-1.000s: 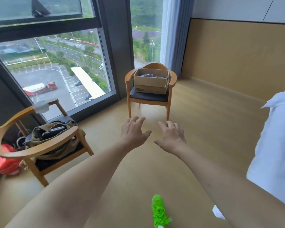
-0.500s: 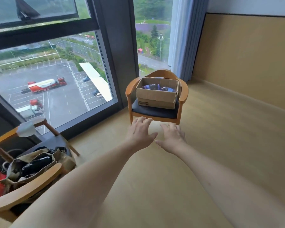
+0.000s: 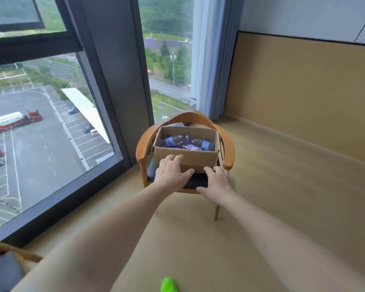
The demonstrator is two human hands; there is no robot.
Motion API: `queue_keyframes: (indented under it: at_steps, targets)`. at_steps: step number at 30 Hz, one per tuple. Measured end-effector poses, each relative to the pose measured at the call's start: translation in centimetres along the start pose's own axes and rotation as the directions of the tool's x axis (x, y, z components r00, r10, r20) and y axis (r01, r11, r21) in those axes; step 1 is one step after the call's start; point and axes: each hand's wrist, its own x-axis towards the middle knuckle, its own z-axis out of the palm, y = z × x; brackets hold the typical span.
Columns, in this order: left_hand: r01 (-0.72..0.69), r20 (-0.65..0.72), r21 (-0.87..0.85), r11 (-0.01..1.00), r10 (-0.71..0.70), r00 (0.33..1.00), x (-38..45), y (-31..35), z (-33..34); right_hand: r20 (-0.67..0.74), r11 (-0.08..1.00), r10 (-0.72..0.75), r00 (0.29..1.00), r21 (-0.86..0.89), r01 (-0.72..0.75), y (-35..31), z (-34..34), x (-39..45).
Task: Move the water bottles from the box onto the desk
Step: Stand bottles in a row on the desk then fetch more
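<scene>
1. The left hand (image 3: pixel 172 172) is stretched forward with the fingers spread and relaxed; it holds nothing. Whether the fingertips already touch the cardboard, I cannot tell.
2. The right hand (image 3: pixel 218 182) is also spread flat, palm down, and empty. It hangs just beside the left hand, a little lower in the view, in front of the chair (image 3: pixel 142 148) seat.
3. The box (image 3: pixel 198 159) stands on the chair seat directly beyond both hands. Its top is open.
4. The water bottles (image 3: pixel 187 142) lie on their sides inside the box, beyond the fingertips. Purple and blue labels are visible; how many bottles there are is too blurred to count.
5. My judgement on handling: full bottles would be rather heavy for one hand, and the plastic is smooth and gives a little under pressure. They are not fragile.
6. A good hold would be around the middle of the body, on the label, with fingers and thumb wrapped from above.
7. The box wall is thin cardboard and may bend, so it is better to reach over the near rim than to lean on it.
8. The desk is not in view.
</scene>
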Motion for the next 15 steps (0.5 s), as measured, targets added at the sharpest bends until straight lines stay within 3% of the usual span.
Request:
queue_keyframes:
  at_steps: [5,15]
  targets:
    - [-0.005,0.025,0.002,1.000,0.005,1.000,10.6,-2.8,-2.6,-0.021,0.998,0.041,0.999,0.040,-0.040,-2.9,-1.3,9.0]
    - [0.022,0.153,-0.013,1.000,-0.020,0.988,23.7,-6.8,0.3,0.120,0.993,0.114,0.986,0.015,-0.117,-3.1,1.2,23.8]
